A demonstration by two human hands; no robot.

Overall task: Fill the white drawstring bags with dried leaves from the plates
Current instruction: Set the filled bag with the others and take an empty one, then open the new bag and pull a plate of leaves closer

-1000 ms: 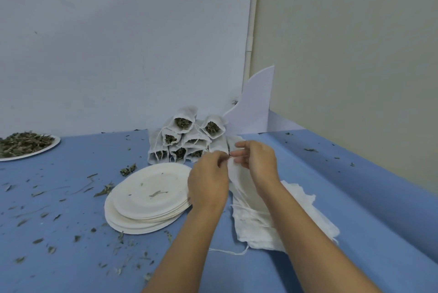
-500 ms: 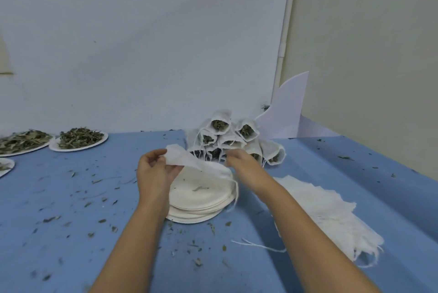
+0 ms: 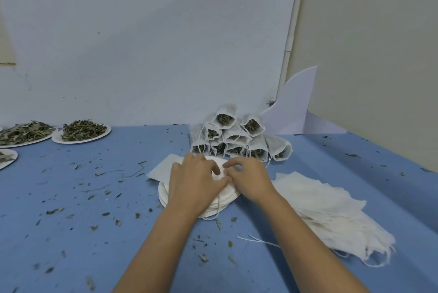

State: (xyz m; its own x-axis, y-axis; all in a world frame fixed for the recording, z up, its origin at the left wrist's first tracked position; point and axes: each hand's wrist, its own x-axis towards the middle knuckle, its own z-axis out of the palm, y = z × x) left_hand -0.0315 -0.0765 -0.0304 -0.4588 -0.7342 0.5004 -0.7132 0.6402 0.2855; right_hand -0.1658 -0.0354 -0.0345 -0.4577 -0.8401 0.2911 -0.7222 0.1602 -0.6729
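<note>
Okay, far left on the blue bench (image 3: 71, 233): a leaf plate (image 3: 22, 131) heaped with dried leaves, cut by the frame edge, and a second leaf plate (image 3: 81, 130) just beside it, also heaped; below them a third plate (image 3: 7, 158) only partly in view. Loose leaf bits (image 3: 106, 192) scattered over the bench. Centre: a stack of empty plates (image 3: 166, 198), with an empty white bag (image 3: 163, 168) lying flat across its top, one corner hanging off the left rim. Left hand (image 3: 193, 185) palm down on the bag, fingers spread, pressing it flat rather than gripping. Right hand (image 3: 248, 180) just beside it, thumbs nearly touching, fingers curled down on the bag's right end; cannot tell if it pinches the cloth. A drawstring (image 3: 218, 207) trails off the stack's near rim. Behind the hands, a pile of filled bags (image 3: 237, 136) stacked on their sides, open mouths facing the camera, leaves showing. Right: a fanned heap of empty bags (image 3: 331, 209) flat on the bench, strings trailing. Back right, a white card (image 3: 294, 108) leaning in the wall corner.
</note>
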